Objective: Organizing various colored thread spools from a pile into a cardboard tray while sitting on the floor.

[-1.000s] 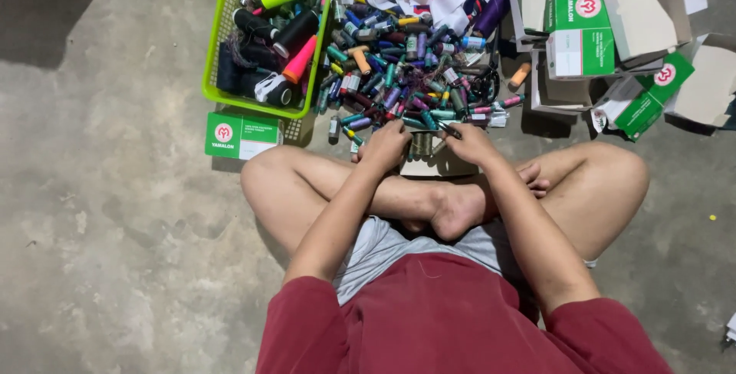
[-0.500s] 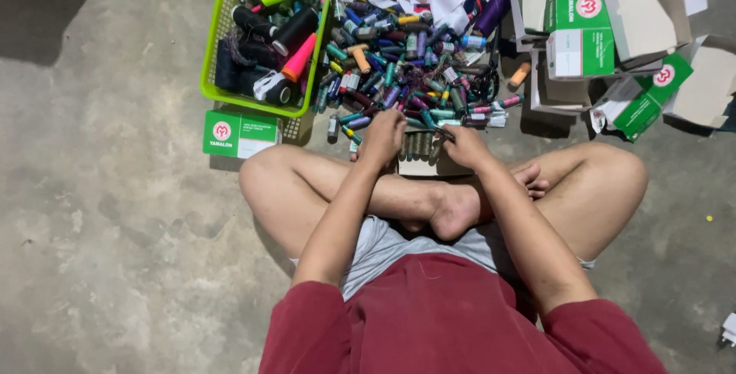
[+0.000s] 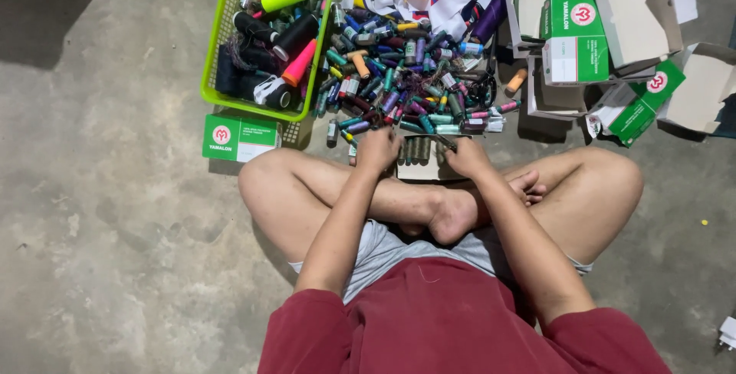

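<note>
I see both hands, left hand (image 3: 377, 149) and right hand (image 3: 468, 158), resting on the small open box (image 3: 423, 168) against the shins, grip state indeterminate; one row of olive spools (image 3: 418, 149) is loaded, the spool pile (image 3: 406, 75) remains.

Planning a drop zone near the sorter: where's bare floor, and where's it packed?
Bare concrete floor runs along the whole side beyond the green basket and the flat green-and-white box. Crowded: the pile of small thread spools ahead of both hands, left hand and right hand at the open box of spools, and the opened cartons.
</note>
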